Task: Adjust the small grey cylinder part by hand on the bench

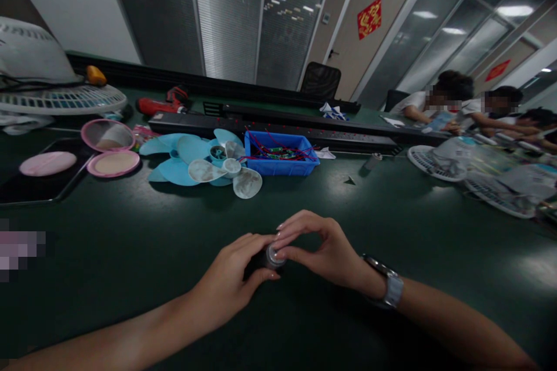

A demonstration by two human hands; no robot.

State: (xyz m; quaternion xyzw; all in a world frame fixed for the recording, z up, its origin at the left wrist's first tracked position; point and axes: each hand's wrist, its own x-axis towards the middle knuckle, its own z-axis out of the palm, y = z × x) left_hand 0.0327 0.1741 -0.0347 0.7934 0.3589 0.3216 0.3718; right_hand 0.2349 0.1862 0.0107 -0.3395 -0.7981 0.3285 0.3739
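A small grey metallic cylinder [275,256] stands on the dark green table in front of me, its round top facing up. My left hand [239,264] wraps round its side, thumb near me and fingers on the far side. From the right, my right hand [319,246] bends over it, with thumb and fingertips pinched at its top rim. The fingers cover part of the cylinder, so its exact kind cannot be made out. A watch is on my right wrist.
Blue and whitish fan blades [204,162] lie beside a blue bin [281,156] of wires. Another grey cylinder [373,162] stands right of it. A pink compact mirror [111,151], red power drill [163,103] and white fan parts [439,159] are around. Several people sit at far right.
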